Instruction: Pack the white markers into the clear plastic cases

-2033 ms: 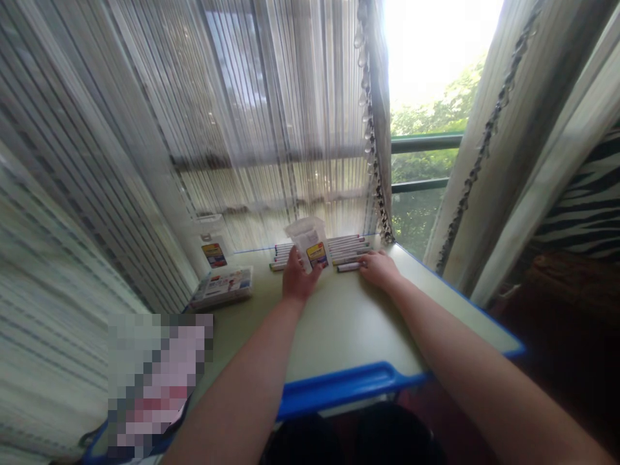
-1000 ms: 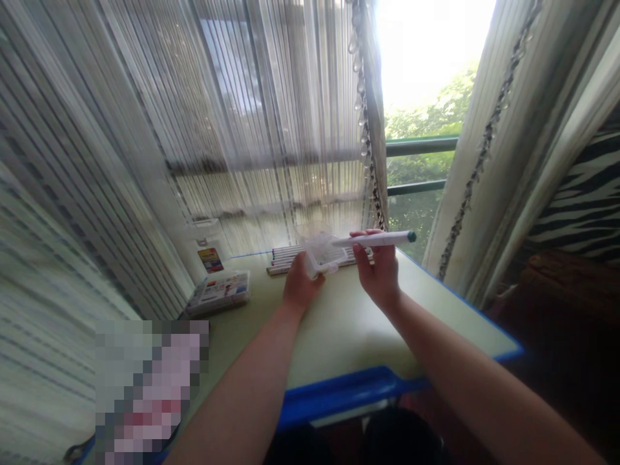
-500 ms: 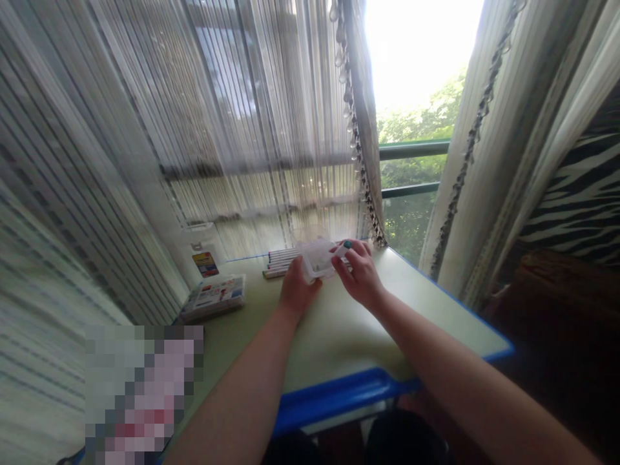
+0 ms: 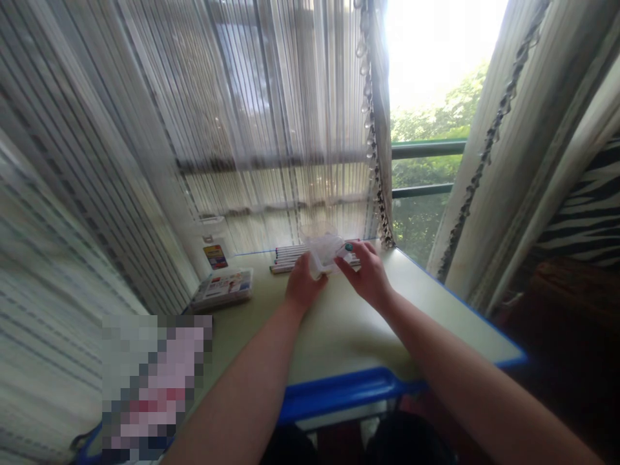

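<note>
So over the pale, blue-plastic-edged desk (image 4: 334,336), the left hand (image 4: 303,287) has a clear plastic box (image 4: 323,253) gripped, while the right hand (image 4: 367,271) pinches a white, teal-capped marker (image 4: 349,247). A second ago the marker pointed off sideways; now it's at the box's mouth, probably partly in, with more slim white markers (image 4: 290,261) lying behind.

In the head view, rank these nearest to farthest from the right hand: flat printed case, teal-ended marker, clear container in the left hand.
1. Teal-ended marker: held in the right hand.
2. Clear container: close on the left, in the left hand.
3. Flat printed case: farther left, past the left hand.
</note>
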A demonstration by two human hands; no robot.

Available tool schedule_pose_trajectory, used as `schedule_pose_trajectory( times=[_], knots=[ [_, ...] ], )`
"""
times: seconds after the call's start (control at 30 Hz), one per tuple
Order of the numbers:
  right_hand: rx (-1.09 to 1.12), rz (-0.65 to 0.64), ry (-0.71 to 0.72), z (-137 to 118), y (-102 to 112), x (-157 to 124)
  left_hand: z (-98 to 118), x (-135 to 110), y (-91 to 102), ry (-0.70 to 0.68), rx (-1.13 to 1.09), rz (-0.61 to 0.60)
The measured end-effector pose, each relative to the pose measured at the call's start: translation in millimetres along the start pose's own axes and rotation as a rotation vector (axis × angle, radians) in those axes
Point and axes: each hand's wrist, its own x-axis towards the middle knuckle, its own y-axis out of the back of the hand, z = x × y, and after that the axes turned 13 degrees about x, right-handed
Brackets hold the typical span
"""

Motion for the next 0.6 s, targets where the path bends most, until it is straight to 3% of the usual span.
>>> schedule_pose_trajectory(
  times=[0.17,0.27,0.43,0.6],
  knots=[
    [0.040,0.033,0.001,-3,1,1,0,0,0.2,0.011,0.023,0.002],
    [0.208,0.224,-0.170,4,2,3,-2,0,-0.6,0.016,0.015,0.005],
    [0.691,0.635,-0.504,16,7,15,-5,-1,-1.5,-0.006,0.008,0.031],
    [1.008,0.831,-0.697,20,13,22,-7,-1,-3.1,-0.013,0.022,0.052]
  ],
)
